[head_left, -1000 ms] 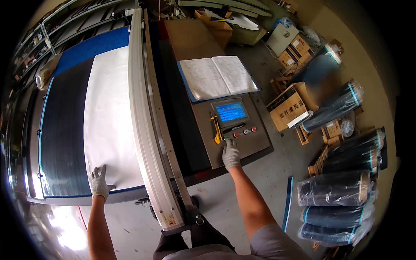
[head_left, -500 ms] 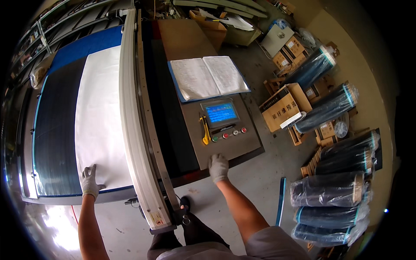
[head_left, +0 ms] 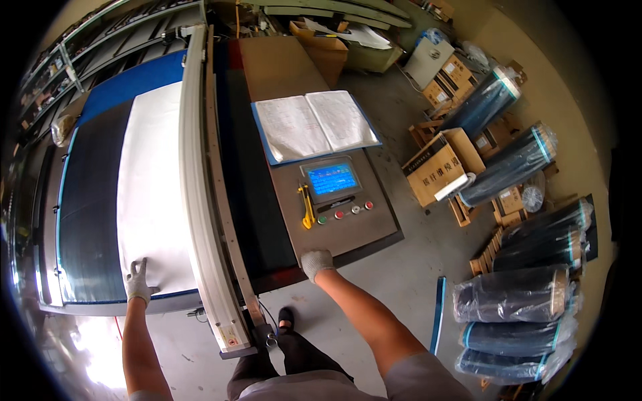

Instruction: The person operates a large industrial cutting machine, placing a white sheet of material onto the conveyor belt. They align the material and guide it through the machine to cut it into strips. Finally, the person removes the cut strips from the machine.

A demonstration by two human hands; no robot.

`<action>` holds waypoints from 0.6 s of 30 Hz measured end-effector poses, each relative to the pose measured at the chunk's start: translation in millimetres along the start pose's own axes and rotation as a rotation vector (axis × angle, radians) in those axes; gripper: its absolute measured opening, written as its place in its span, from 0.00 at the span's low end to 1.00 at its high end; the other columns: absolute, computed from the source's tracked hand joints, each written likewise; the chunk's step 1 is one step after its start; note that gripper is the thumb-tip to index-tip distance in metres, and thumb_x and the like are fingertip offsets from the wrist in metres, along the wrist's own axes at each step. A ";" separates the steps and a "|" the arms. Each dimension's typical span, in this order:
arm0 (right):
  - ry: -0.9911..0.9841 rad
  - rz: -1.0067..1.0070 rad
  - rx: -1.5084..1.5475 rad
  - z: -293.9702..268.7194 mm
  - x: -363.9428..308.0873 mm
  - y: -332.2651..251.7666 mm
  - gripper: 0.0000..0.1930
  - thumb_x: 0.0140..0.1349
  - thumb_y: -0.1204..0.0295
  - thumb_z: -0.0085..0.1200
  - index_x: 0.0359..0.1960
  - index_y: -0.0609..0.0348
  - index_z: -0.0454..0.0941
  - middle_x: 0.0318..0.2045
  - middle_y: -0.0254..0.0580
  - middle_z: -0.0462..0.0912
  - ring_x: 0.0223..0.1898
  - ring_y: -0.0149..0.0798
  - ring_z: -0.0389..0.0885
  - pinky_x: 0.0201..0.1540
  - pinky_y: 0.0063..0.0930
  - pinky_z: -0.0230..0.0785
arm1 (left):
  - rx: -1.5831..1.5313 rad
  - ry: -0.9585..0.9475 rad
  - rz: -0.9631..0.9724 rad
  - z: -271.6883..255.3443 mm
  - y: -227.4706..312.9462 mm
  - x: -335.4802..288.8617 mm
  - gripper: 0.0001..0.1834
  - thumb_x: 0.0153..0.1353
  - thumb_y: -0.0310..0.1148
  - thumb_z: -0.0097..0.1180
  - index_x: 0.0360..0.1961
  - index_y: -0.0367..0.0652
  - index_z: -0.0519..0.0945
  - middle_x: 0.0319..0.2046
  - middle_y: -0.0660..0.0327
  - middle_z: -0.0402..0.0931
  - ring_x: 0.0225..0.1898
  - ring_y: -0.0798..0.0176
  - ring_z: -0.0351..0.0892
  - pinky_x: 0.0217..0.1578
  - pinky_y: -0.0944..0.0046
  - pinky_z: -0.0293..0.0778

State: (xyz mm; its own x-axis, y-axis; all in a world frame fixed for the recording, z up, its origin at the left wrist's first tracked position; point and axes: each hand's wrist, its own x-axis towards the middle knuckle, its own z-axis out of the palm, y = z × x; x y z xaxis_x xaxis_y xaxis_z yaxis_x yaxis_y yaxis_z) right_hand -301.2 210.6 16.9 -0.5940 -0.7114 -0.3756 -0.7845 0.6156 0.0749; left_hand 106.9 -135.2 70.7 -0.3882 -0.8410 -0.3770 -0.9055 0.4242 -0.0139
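My left hand, in a pale knitted glove, lies with fingers spread on the near end of a long white sheet. Dark, glossy material shows along the sheet's left side. At the near left corner of a brown control panel is my right hand, gloved too. Its fingers are bent out of sight, so I cannot tell what they grip. Beyond it, the panel carries a yellow cutter knife, a black marker, several round buttons and a lit blue screen.
Between my hands a long white metal beam spans the table. An open ring binder lies beyond the screen. Plastic-wrapped dark rolls, cardboard boxes and pallets line the right side. Shelving stands far left.
My right hand has drawn slightly back and left at the panel's edge, its fingers no longer stretched over the top. My left hand stays on the sheet. The whole view has shifted a little.
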 end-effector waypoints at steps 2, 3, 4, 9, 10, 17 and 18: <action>-0.050 0.020 0.001 -5.8 1.4 -5.5 0.07 0.55 0.67 0.56 0.30 0.47 0.87 0.31 0.41 0.87 0.35 0.44 0.87 0.33 0.40 0.77 | 0.052 0.009 -0.003 2.9 -3.4 0.8 0.63 0.32 0.37 0.79 0.72 0.63 0.55 0.68 0.58 0.54 0.58 0.41 0.69 0.56 0.53 0.74; -0.060 0.028 0.006 -7.3 1.1 -6.1 0.07 0.55 0.68 0.55 0.30 0.46 0.87 0.31 0.42 0.87 0.35 0.44 0.87 0.33 0.40 0.78 | 0.074 -0.031 -0.022 -2.9 0.0 1.2 0.64 0.32 0.40 0.79 0.72 0.65 0.53 0.70 0.57 0.51 0.58 0.40 0.69 0.56 0.54 0.74; -0.070 0.034 0.011 -8.6 1.0 -7.4 0.07 0.55 0.69 0.55 0.30 0.46 0.87 0.31 0.42 0.87 0.35 0.44 0.87 0.33 0.41 0.78 | 0.100 -0.033 -0.027 0.0 -2.8 0.9 0.64 0.32 0.42 0.79 0.72 0.66 0.52 0.71 0.56 0.49 0.58 0.40 0.69 0.56 0.54 0.73; 0.029 0.073 0.078 1.1 5.5 1.2 0.06 0.56 0.69 0.55 0.30 0.47 0.85 0.31 0.39 0.87 0.36 0.43 0.87 0.33 0.41 0.78 | 0.077 -0.067 -0.039 -13.7 8.5 -5.2 0.62 0.35 0.45 0.78 0.72 0.67 0.53 0.71 0.57 0.49 0.60 0.40 0.67 0.59 0.53 0.70; -0.003 0.062 0.076 -0.3 6.0 1.5 0.07 0.59 0.68 0.53 0.33 0.46 0.85 0.33 0.36 0.87 0.38 0.41 0.87 0.36 0.39 0.77 | 0.081 -0.065 -0.041 -15.1 7.7 -5.4 0.61 0.36 0.46 0.78 0.72 0.67 0.53 0.71 0.58 0.49 0.61 0.40 0.66 0.60 0.53 0.69; -0.013 0.106 0.056 -14.0 -3.9 -13.3 0.08 0.60 0.71 0.52 0.39 0.54 0.79 0.38 0.44 0.84 0.41 0.48 0.85 0.41 0.42 0.77 | 0.107 -0.075 -0.080 -12.5 -2.4 -6.0 0.64 0.34 0.53 0.77 0.73 0.66 0.52 0.73 0.56 0.46 0.64 0.40 0.62 0.61 0.54 0.67; 0.002 0.115 0.068 -8.5 -0.3 -9.9 0.08 0.61 0.72 0.51 0.40 0.54 0.79 0.38 0.45 0.84 0.41 0.48 0.85 0.42 0.42 0.77 | 0.118 -0.099 -0.087 -12.8 -0.8 -6.3 0.65 0.35 0.54 0.77 0.73 0.67 0.50 0.74 0.54 0.44 0.66 0.39 0.60 0.63 0.54 0.64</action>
State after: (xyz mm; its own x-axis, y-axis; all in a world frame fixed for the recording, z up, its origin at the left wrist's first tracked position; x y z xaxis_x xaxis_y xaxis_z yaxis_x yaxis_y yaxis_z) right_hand -294.8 201.8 24.2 -0.6799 -0.6352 -0.3665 -0.6973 0.7147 0.0548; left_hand 107.8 -134.6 85.0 -0.2847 -0.8416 -0.4589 -0.9063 0.3923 -0.1572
